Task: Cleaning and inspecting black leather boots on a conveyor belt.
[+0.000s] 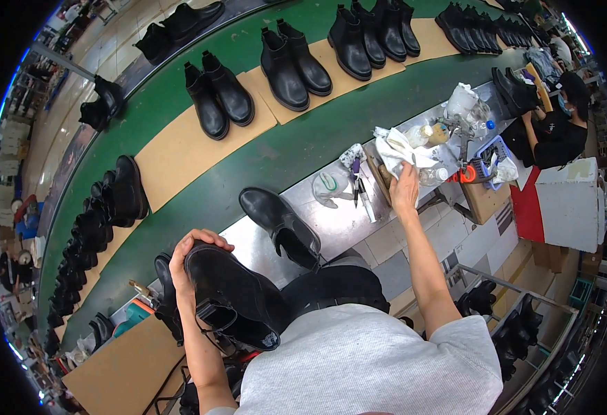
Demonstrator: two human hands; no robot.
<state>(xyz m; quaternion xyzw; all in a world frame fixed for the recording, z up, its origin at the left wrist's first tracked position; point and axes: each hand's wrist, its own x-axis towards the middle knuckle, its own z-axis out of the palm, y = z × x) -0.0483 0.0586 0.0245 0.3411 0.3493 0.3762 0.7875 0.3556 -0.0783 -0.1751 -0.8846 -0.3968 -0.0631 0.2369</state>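
My left hand (184, 261) is wrapped around the toe end of a black ankle boot (233, 287), which lies tilted against my lap with its opening towards me. Reaching out to the right, my right hand (405, 189) pinches the near edge of a crumpled white cloth (399, 146). Its fingertips are partly hidden against the cloth. Another black boot (270, 209) lies on the metal worktop (334, 235) in front of me. Between that boot and the cloth are a purple-handled brush (356, 167), a marker pen (368, 206) and a whitish round item with a green ring (327, 185).
Small bottles (436, 133), a clear bottle (432, 177), orange-handled scissors (464, 174) and a blue basket (495, 159) crowd the right. Beyond, pairs of black boots (291, 69) stand on cardboard along a green conveyor belt (206, 185). A co-worker (559, 128) handles boots at the far right.
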